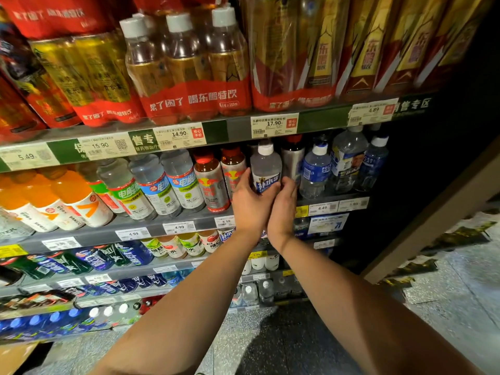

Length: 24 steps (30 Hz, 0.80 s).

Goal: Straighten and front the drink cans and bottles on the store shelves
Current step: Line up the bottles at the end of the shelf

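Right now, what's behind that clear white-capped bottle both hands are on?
Behind the white-capped bottle, a dark cap of another bottle peeks out. The rest is hidden by the front bottle, the left hand and right hand.

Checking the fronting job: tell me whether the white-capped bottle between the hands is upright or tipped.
Upright. The clear bottle stands on the shelf with its white cap on top, left hand and right hand holding its lower part.

We note a clear bottle (265, 169) with white cap and dark blue label bearing white characters; beside it, red-capped amber bottles (211, 180) with silver-and-red labels; orange bottles (67, 196) with white-and-orange labels at left; upper multipacks (189, 77) golden with red bands and white script; shelf strips (216, 131) grey with green panels; price tags (178, 135) cream.
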Motion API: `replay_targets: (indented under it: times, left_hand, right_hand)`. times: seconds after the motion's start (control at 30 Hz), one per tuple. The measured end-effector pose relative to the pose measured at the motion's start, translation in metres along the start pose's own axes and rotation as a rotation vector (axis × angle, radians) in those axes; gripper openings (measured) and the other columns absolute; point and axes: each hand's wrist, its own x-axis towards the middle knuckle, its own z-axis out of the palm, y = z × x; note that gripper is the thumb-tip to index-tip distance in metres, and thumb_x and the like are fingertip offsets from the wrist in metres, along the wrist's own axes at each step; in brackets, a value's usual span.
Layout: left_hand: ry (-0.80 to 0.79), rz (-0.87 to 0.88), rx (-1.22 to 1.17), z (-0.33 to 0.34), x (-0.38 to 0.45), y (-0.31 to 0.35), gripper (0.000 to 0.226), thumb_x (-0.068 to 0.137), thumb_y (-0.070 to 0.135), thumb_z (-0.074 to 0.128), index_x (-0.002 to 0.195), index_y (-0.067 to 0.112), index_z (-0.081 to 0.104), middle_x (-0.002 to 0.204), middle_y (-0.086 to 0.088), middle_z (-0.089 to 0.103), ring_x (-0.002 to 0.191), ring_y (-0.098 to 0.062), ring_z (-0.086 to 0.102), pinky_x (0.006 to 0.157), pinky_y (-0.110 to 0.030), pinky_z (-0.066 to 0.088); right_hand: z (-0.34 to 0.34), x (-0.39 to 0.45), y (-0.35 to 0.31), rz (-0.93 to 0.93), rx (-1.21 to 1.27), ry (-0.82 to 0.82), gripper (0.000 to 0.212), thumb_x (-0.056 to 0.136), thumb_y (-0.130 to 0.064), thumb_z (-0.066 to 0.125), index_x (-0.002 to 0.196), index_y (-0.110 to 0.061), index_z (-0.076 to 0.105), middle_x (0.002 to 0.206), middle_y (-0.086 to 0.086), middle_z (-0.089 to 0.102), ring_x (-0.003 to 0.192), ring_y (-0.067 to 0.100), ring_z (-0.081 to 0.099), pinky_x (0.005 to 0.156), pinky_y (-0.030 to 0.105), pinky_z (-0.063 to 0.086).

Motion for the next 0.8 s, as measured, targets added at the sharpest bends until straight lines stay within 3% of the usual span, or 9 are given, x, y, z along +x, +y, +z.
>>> replay_targets:
  times: [0.07,0.13,0.23,0.37,0.47,0.63,0.8]
  left_hand:
    - [0.016,-0.011,0.039,0.004,0.001,0.002,0.059,0.073,0.040,0.081,0.124,0.022,0.058,0.109,0.010,0.069,0.097,-0.004,0.065,0.082,-0.019,0.053]
    - [0.041,-0.032,0.078,0.009,0.002,0.006,0.064,0.071,0.042,0.081,0.126,0.021,0.056,0.109,0.006,0.070,0.098,-0.009,0.066,0.078,-0.021,0.051]
    - [0.108,-0.084,0.144,0.016,0.006,0.013,0.060,0.073,0.039,0.081,0.123,0.017,0.055,0.109,-0.002,0.071,0.100,-0.022,0.067,0.074,-0.023,0.044]
    - [0.142,-0.128,0.163,0.021,0.008,0.018,0.055,0.075,0.036,0.079,0.120,0.015,0.056,0.109,-0.006,0.071,0.103,-0.027,0.066,0.075,-0.026,0.042]
    - [0.167,-0.139,0.158,0.021,0.006,0.016,0.058,0.074,0.042,0.078,0.122,0.019,0.056,0.109,-0.003,0.071,0.102,-0.025,0.066,0.075,-0.026,0.041]
    - [0.183,-0.110,0.144,0.015,0.001,0.010,0.058,0.074,0.042,0.080,0.122,0.019,0.058,0.109,0.000,0.071,0.100,-0.020,0.067,0.078,-0.024,0.045]
    - [0.185,-0.105,0.101,0.010,-0.007,0.003,0.064,0.071,0.047,0.082,0.123,0.020,0.055,0.110,0.004,0.070,0.096,-0.012,0.065,0.086,-0.033,0.054]
  right_hand:
    - [-0.007,0.001,0.006,0.012,0.070,-0.110,0.043,0.095,-0.023,0.050,0.136,-0.018,0.040,0.133,0.011,0.052,0.117,0.024,0.053,0.098,0.040,0.047]
    - [-0.017,0.009,0.015,-0.018,0.083,-0.183,0.041,0.094,-0.012,0.053,0.134,-0.019,0.048,0.129,0.006,0.059,0.116,0.021,0.058,0.100,0.040,0.049]
    - [-0.031,0.023,0.019,-0.044,0.050,-0.156,0.037,0.093,-0.004,0.049,0.127,-0.017,0.057,0.112,0.003,0.070,0.104,0.021,0.065,0.093,0.035,0.052]
    - [-0.035,0.045,0.007,-0.018,0.004,-0.037,0.061,0.094,-0.021,0.055,0.148,-0.016,0.028,0.094,0.002,0.072,0.084,0.021,0.067,0.074,0.033,0.052]
    - [-0.032,0.063,0.004,0.026,-0.048,-0.074,0.073,0.092,-0.029,0.060,0.151,-0.015,0.019,0.088,0.006,0.073,0.081,0.024,0.069,0.070,0.036,0.055]
    - [-0.030,0.079,0.001,0.095,-0.111,-0.130,0.066,0.087,-0.031,0.068,0.139,-0.015,0.031,0.088,0.009,0.069,0.076,0.031,0.069,0.065,0.042,0.058]
    - [-0.021,0.085,0.003,0.114,-0.127,-0.127,0.075,0.074,-0.051,0.074,0.127,-0.024,0.029,0.099,0.015,0.070,0.069,0.038,0.070,0.052,0.050,0.058]
